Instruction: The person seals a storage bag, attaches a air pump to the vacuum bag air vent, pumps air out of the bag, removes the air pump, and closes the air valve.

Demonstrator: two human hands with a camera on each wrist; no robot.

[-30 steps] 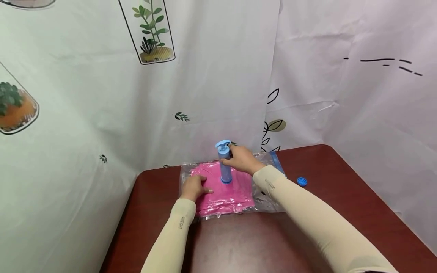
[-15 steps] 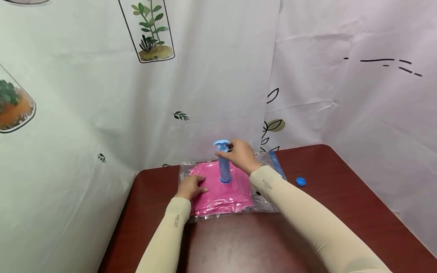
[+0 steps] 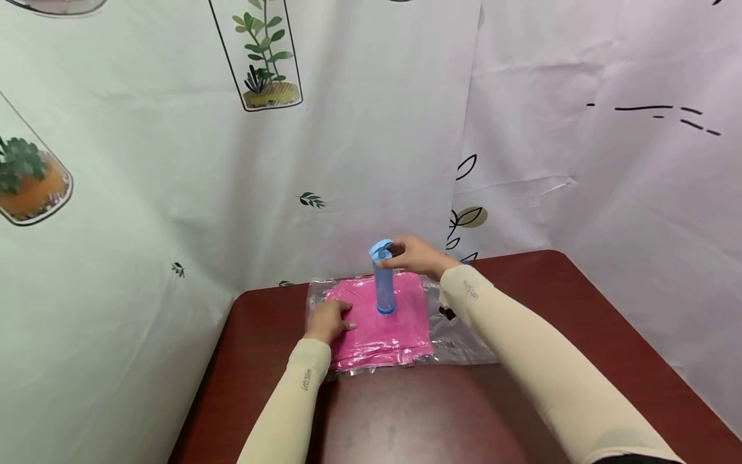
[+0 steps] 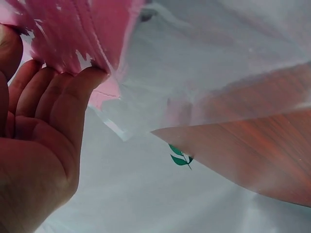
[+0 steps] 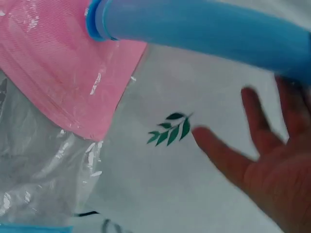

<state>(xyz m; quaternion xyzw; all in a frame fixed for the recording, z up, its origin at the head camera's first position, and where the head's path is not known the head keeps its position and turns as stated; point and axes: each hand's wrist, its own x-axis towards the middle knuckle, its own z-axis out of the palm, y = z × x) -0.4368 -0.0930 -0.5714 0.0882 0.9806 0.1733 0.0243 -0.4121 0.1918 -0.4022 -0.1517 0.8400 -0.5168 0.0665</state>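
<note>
Head view: left hand [image 3: 328, 320] flat, fingers straight, on pink bag [image 3: 382, 325]; right hand [image 3: 415, 255] grip open, fingers touching blue pump [image 3: 383, 281] top

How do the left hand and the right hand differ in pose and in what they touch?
The left hand lies low and flat, fingers pressing the pink cloth in the clear bag. The right hand is raised, at the top of the upright blue pump, fingers spread. Both wear beige sleeves.

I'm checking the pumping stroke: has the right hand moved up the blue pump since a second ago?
Yes. The right hand has risen from mid-barrel to the top handle of the blue pump, whose base stays on the pink bag.
</note>
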